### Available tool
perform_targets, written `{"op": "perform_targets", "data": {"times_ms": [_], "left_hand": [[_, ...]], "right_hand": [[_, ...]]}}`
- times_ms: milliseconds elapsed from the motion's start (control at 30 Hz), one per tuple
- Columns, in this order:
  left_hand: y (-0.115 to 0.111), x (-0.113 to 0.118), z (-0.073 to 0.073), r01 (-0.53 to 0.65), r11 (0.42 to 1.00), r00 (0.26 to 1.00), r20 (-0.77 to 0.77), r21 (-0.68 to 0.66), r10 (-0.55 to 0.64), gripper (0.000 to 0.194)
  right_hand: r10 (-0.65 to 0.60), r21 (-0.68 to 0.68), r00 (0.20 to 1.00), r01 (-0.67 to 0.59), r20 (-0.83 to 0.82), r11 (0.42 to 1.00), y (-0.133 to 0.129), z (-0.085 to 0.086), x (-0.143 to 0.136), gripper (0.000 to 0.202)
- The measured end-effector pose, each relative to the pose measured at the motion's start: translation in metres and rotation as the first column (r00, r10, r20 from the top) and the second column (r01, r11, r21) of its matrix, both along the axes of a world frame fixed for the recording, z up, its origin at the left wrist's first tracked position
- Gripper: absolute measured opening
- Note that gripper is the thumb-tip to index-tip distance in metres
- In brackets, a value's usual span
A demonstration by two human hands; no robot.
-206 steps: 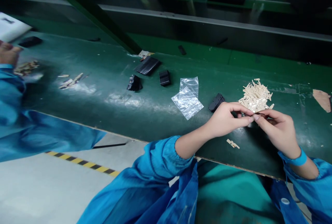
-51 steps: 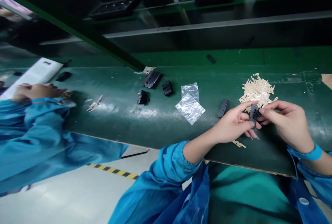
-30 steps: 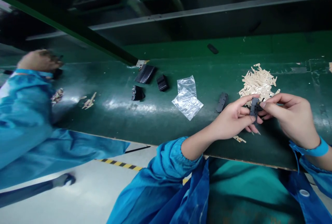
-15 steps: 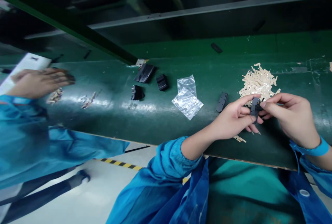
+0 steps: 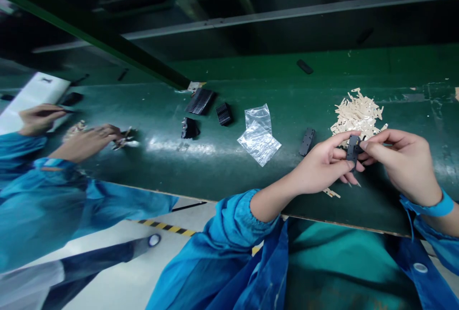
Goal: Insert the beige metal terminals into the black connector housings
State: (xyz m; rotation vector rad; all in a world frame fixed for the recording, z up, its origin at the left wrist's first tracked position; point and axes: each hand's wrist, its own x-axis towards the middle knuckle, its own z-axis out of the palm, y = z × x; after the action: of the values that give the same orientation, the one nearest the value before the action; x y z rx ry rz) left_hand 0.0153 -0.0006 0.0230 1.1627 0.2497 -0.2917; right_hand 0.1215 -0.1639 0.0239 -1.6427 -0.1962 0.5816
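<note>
My left hand (image 5: pixel 322 164) grips a small black rectangular plastic part (image 5: pixel 352 151) between thumb and fingers, holding it upright above the green bench. At its right edge, the thumb and index finger of my right hand (image 5: pixel 405 161) are pinched together; what lies between them is mostly hidden. Behind both hands spreads a heap of small cream-coloured flat pieces (image 5: pixel 356 111). A similar black part (image 5: pixel 307 141) rests on the bench left of my left hand. A few loose cream pieces (image 5: pixel 332 193) lie below my left wrist.
Clear plastic bags (image 5: pixel 260 135) lie mid-bench. Left of them sit stacks of black parts (image 5: pixel 201 101) near a green post (image 5: pixel 143 63). At far left, a co-worker's hands (image 5: pixel 88 141) work over small pieces by a white board (image 5: pixel 38 94). Another black piece (image 5: pixel 304 66) lies behind.
My hands and the black part stay almost still. The co-worker's hand has come down to the small pieces, and their other hand now shows. The black piece at the back has shifted slightly right.
</note>
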Motion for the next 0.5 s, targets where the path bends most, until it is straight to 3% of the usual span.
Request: {"op": "perform_targets", "data": {"times_ms": [500], "left_hand": [[-0.0006,-0.0006,0.0046,-0.001,1.0,1.0,-0.007,0.019,0.001,0.076]], "right_hand": [[-0.001,0.004,0.999,0.001,0.035,1.0,0.001,0.0027,-0.0014,0.013]]}}
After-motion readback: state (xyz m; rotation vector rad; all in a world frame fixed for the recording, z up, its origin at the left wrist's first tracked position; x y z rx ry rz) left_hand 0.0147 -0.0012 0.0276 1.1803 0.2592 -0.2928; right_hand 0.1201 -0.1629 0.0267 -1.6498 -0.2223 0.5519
